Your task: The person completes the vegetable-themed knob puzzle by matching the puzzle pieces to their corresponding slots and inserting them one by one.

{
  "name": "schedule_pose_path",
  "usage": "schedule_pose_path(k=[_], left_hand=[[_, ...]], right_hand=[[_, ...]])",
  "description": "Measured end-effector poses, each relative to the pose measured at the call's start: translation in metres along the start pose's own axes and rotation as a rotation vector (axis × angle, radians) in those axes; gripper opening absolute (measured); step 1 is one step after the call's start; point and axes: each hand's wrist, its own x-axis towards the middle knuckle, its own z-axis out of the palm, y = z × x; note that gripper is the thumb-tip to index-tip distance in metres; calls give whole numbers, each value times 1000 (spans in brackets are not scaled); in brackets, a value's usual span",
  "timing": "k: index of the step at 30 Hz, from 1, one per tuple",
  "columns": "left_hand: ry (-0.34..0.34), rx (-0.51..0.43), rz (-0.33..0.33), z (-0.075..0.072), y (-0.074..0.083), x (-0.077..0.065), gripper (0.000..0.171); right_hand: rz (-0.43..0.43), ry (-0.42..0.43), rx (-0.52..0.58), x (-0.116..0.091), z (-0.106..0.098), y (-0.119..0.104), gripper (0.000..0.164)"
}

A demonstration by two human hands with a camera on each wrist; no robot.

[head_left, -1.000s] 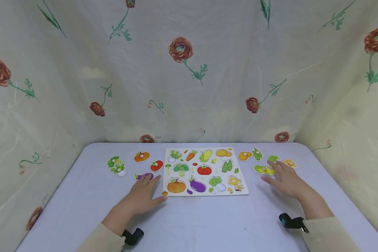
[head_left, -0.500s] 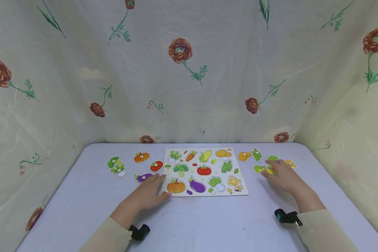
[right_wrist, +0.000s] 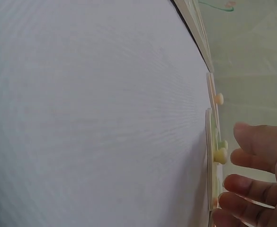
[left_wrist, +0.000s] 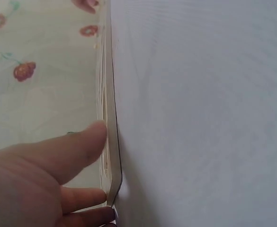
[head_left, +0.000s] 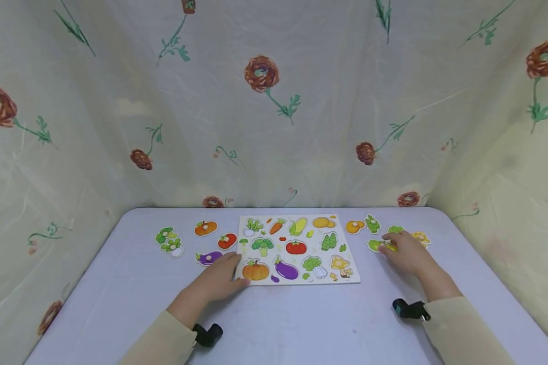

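My left hand [head_left: 215, 280] rests at the near left corner of a white vegetable puzzle board [head_left: 274, 258]. Its thumb lies against the board's front edge [left_wrist: 111, 142], and its fingers touch the left side. Above a corn-shaped puzzle piece [head_left: 375, 245] hovers my right hand [head_left: 410, 252], fingers loosely bent. In the right wrist view, a gap separates the fingertips [right_wrist: 237, 182] from the piece's round knob [right_wrist: 220, 155]. An eggplant piece [head_left: 207, 258] lies beside the left hand. A green leafy piece [head_left: 395, 229] and a mushroom piece [head_left: 421, 238] are partly hidden behind the right hand.
Left of the board lie a pumpkin piece [head_left: 206, 228], a tomato piece [head_left: 227, 241], a broccoli piece [head_left: 165, 233] and a radish piece [head_left: 172, 247]. To its right are a potato piece [head_left: 354, 226] and a green piece [head_left: 372, 223]. A flowered curtain [head_left: 319, 162] surrounds the white table [head_left: 301, 324].
My left hand has moved right from over the eggplant piece to the board's corner, uncovering that piece. My right hand has shifted slightly left and lower, its fingers closer together over the corn piece.
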Motion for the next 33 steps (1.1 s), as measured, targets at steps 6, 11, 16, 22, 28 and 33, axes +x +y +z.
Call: schedule_pose_path(k=[6,11,16,22,28,33], left_hand=[[-21,25,-5,-2,1,0,75],[-30,30,-7,-3,2,0,74],[-39,31,-9,-2,1,0,74],[-43,21,-11,-1,1,-1,74],[-51,8,-12,-1,-1,-1,73],[-52,4,-9,0,-3,0,73]], right_hand=[[0,-15,22,7,2,1,44],[21,-15,53,12,2,-1,35],[37,-15,71,16,3,-1,29],[65,-1,92,17,3,-1,18],[105,-11,107,18,3,-2,13],[107,-1,105,18,4,-3,12]])
